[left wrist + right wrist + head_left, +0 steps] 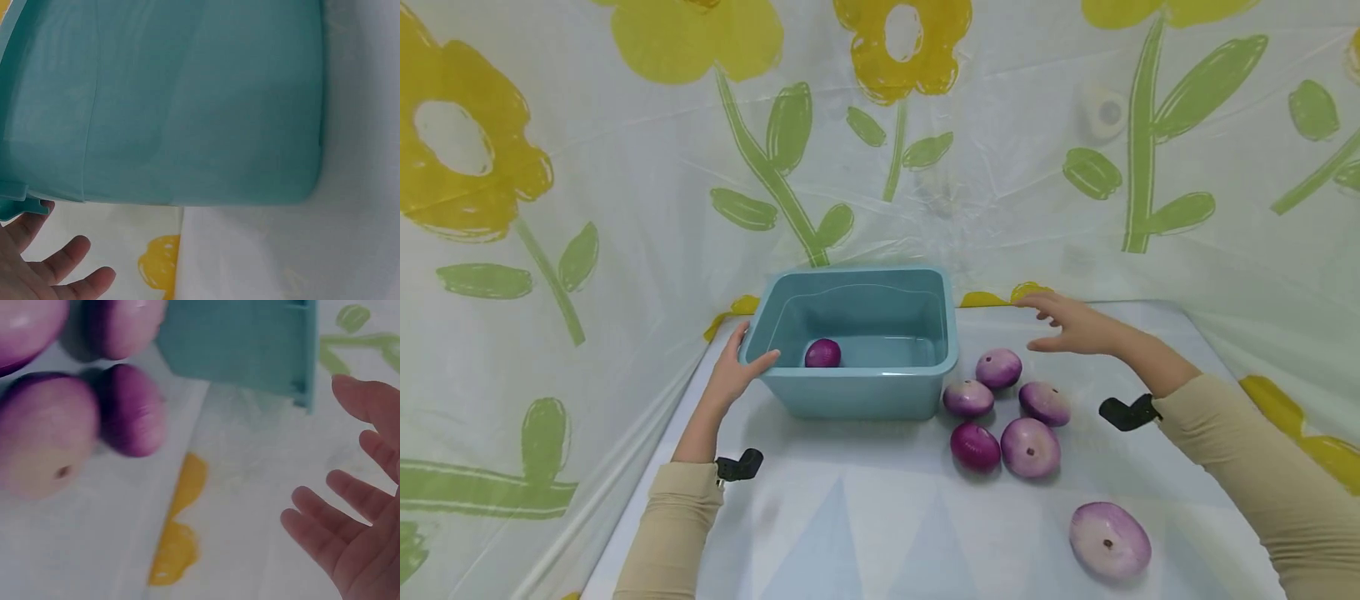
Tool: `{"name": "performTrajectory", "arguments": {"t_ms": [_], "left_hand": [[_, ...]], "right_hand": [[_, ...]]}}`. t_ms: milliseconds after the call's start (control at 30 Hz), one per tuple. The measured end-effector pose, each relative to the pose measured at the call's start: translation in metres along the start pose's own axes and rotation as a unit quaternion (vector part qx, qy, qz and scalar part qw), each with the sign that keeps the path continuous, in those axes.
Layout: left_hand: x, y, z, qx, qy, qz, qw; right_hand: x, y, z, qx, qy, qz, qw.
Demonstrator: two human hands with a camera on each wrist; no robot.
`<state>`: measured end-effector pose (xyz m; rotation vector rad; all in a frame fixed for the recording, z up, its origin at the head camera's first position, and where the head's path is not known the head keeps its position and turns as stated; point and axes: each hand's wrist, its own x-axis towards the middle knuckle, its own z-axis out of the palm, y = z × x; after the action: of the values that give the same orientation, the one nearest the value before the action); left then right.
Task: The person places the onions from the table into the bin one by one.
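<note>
A teal plastic bin point(857, 396) stands on the table with one dark purple onion point(823, 353) inside. My left hand point(733, 373) holds the bin's left side near the front corner, the thumb over the rim and the fingers outside. In the left wrist view, one finger point(28, 228) touches under the rim, while others spread away from the wall. To the right of the bin, my right hand point(1078, 327) hovers above the table with its fingers apart and holds nothing. Below it lie several red onions, the nearest being a pale purple one point(998, 368).
A larger pale onion point(1109, 540) lies apart at the front right. Another dark purple onion point(975, 447) sits in the cluster by the bin's right front corner. Behind the table hangs a white sheet point(1000, 192) printed with yellow flowers.
</note>
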<state>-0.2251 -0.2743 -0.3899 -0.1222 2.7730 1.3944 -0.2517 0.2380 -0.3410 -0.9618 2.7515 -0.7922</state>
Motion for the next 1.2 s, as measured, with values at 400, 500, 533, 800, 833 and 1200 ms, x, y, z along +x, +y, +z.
{"name": "performTrajectory", "arguments": {"t_ms": [400, 500, 533, 800, 833, 1200], "left_hand": [[0.002, 0.002, -0.003, 0.011, -0.004, -0.016, 0.9998], [0.002, 0.002, -0.002, 0.007, -0.003, -0.02, 0.9998], [0.002, 0.003, -0.002, 0.006, -0.003, -0.021, 0.9998], [0.001, 0.002, -0.001, -0.001, -0.002, -0.019, 0.9998], [0.001, 0.002, -0.001, -0.001, -0.002, -0.02, 0.9998], [0.002, 0.001, 0.002, -0.002, -0.006, -0.032, 0.9995]], "right_hand": [[-0.053, 0.065, 0.068, 0.131, -0.028, 0.098, 0.9861], [-0.059, 0.072, 0.084, 0.149, -0.037, 0.111, 0.9819], [-0.059, 0.075, 0.089, 0.15, -0.036, 0.114, 0.9814], [-0.057, 0.081, 0.11, 0.155, -0.032, 0.164, 0.9737], [-0.057, 0.082, 0.112, 0.158, -0.031, 0.168, 0.9727], [-0.059, 0.082, 0.109, 0.121, 0.002, 0.161, 0.9795]]}}
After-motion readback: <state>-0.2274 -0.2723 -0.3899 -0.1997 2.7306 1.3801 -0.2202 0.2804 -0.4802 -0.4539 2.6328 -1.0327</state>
